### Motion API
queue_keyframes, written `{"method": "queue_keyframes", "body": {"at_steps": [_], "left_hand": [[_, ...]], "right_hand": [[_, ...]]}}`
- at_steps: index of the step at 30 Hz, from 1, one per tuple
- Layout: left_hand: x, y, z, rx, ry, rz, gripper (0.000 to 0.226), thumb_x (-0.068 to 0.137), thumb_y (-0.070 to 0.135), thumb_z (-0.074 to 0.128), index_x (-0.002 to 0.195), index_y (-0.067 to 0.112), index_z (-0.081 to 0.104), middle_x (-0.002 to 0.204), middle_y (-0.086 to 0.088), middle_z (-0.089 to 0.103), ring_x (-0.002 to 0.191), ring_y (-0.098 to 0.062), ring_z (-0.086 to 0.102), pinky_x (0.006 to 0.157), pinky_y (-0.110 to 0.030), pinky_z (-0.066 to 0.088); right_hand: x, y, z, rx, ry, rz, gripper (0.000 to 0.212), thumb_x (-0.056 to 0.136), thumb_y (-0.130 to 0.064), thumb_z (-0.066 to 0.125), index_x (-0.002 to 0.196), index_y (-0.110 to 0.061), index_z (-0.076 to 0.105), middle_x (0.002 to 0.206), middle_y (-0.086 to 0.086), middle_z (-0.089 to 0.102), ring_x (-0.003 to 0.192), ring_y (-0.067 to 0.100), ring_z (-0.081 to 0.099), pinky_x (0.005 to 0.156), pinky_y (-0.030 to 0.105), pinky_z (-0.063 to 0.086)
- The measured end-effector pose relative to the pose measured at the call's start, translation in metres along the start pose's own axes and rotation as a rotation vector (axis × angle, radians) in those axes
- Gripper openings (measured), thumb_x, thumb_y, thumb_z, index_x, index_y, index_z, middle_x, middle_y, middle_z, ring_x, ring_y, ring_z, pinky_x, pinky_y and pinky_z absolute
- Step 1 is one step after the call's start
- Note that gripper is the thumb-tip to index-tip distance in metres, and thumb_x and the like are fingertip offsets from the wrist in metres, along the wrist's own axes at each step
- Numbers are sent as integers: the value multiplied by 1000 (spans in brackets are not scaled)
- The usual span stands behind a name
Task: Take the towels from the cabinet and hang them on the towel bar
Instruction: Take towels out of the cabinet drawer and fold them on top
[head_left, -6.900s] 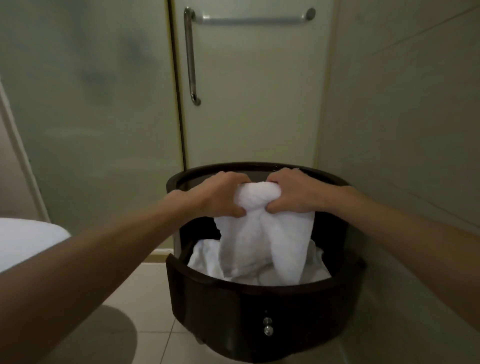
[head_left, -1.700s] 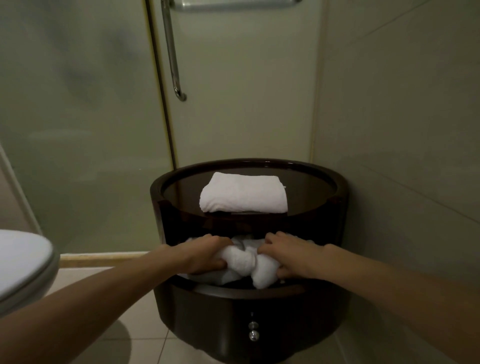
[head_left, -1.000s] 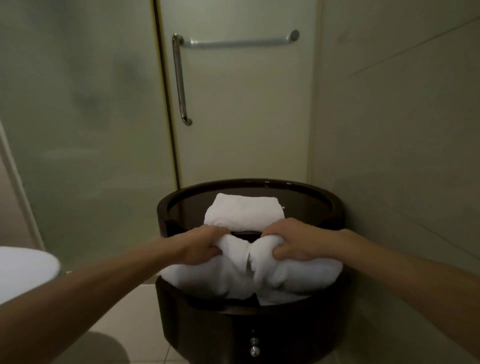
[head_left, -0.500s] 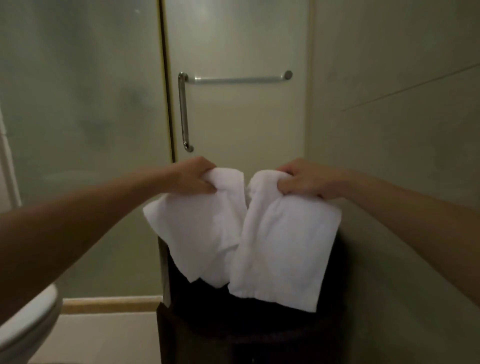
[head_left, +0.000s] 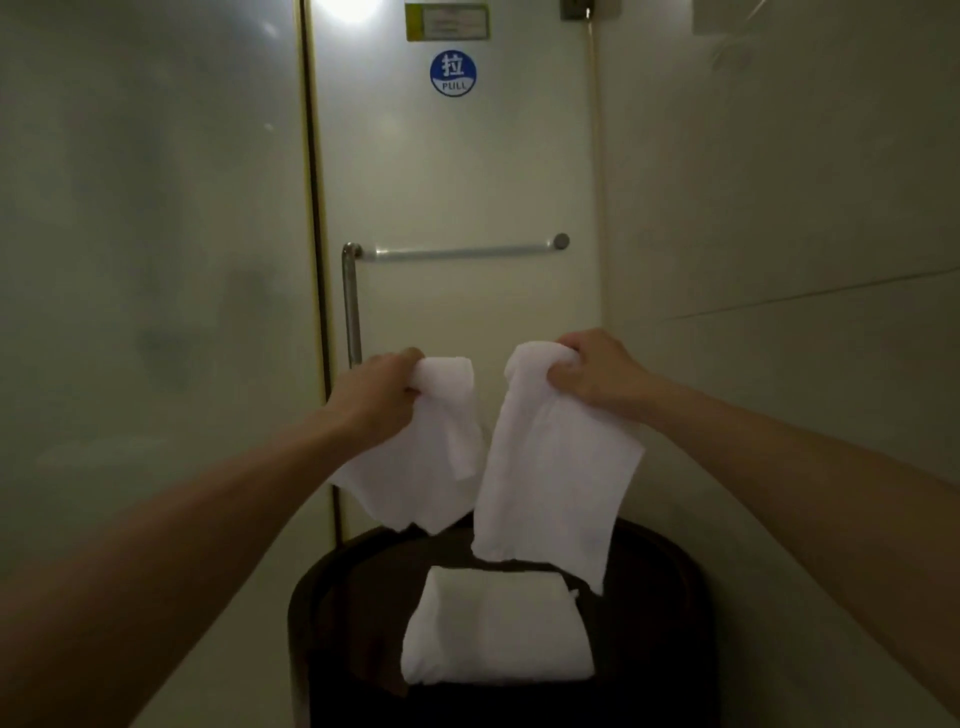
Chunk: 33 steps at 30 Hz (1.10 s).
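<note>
Towels (head_left: 556, 467), limp white cloth, gripped by left hand (head_left: 382, 397), right hand (head_left: 597, 376)

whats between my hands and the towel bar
Head view: just bare door between the right hand and the towel bar; the vertical handle runs down toward the left hand.

Open air separates the towel bar (head_left: 462, 253) from the left hand (head_left: 376, 397) and right hand (head_left: 597, 374) below it; the vertical door handle (head_left: 351, 306) stands just behind the left hand; the tiled wall (head_left: 779, 234) closes the right side near the bar's end; below, white cloth (head_left: 550, 467) hanging from both hands screens the gap above the cabinet (head_left: 317, 623), whose top carries a folded towel (head_left: 498, 629).
</note>
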<state>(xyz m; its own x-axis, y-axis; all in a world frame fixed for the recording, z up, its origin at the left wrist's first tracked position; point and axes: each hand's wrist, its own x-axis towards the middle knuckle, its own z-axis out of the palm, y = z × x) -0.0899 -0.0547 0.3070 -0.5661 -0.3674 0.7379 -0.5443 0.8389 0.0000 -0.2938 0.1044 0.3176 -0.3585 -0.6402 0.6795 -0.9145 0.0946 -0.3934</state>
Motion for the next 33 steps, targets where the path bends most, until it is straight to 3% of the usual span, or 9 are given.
{"method": "queue_keyframes", "body": {"at_steps": [5,10,13,16,20,23,25,27,33], "left_hand": [[15,1,20,26,180,18,42,92,16,49,134,17,46,129,-9,55,113,-31,53,87,-43,44],[-35,-9,72,169,-49,159,67,80,28,69,138,17,37,135,-7,49,118,-27,49,96,-44,42],[-86,-17,109,205,-123,325,46,77,23,50,123,20,41,110,-7,62,96,-28,63,74,-39,51],[-122,-20,126,136,-179,343,49,64,32,57,110,19,50,93,-4,65,78,-25,66,57,-32,52],[-158,-18,135,2,-204,306,55,68,48,46,117,26,54,114,-2,64,101,-25,64,77,-32,54],[-171,-14,141,-62,-360,182,80,74,68,31,146,34,29,154,-2,29,141,-25,29,113,-43,30],[-170,-13,146,-56,-418,143,90,70,81,17,149,38,16,160,-1,12,147,-25,12,115,-51,22],[-168,-11,146,-47,-436,126,97,65,83,10,149,36,17,160,-2,10,147,-26,11,114,-53,22],[-156,-6,155,21,-436,147,83,77,72,21,150,31,20,159,-6,11,146,-26,12,111,-55,24]], "right_hand": [[16,10,16,-149,209,-30,33,81,-20,59,114,-12,61,106,14,60,96,34,56,77,40,48],[-32,35,57,-252,141,-59,42,90,-18,52,132,-16,50,117,8,52,107,25,45,84,40,47],[-79,50,89,-373,-81,-87,45,90,-18,52,135,-18,48,126,5,49,114,23,42,87,35,43],[-117,55,112,-408,-233,-144,46,86,-21,53,131,-16,52,125,9,50,116,29,43,87,38,44],[-146,51,126,-507,-306,-217,53,74,-31,43,124,-15,53,121,11,50,110,31,46,83,38,42],[-162,55,132,-533,-371,-176,69,76,-41,43,141,-19,34,137,12,37,122,30,38,94,40,40],[-167,57,133,-512,-422,-145,76,80,-43,44,149,-20,21,149,12,26,134,32,30,106,43,34],[-168,59,132,-478,-424,-145,74,86,-37,50,151,-20,17,152,10,24,137,30,29,108,38,32],[-159,74,136,-405,-401,-210,66,93,-29,52,150,-17,22,154,11,24,141,26,25,114,35,24]]}}
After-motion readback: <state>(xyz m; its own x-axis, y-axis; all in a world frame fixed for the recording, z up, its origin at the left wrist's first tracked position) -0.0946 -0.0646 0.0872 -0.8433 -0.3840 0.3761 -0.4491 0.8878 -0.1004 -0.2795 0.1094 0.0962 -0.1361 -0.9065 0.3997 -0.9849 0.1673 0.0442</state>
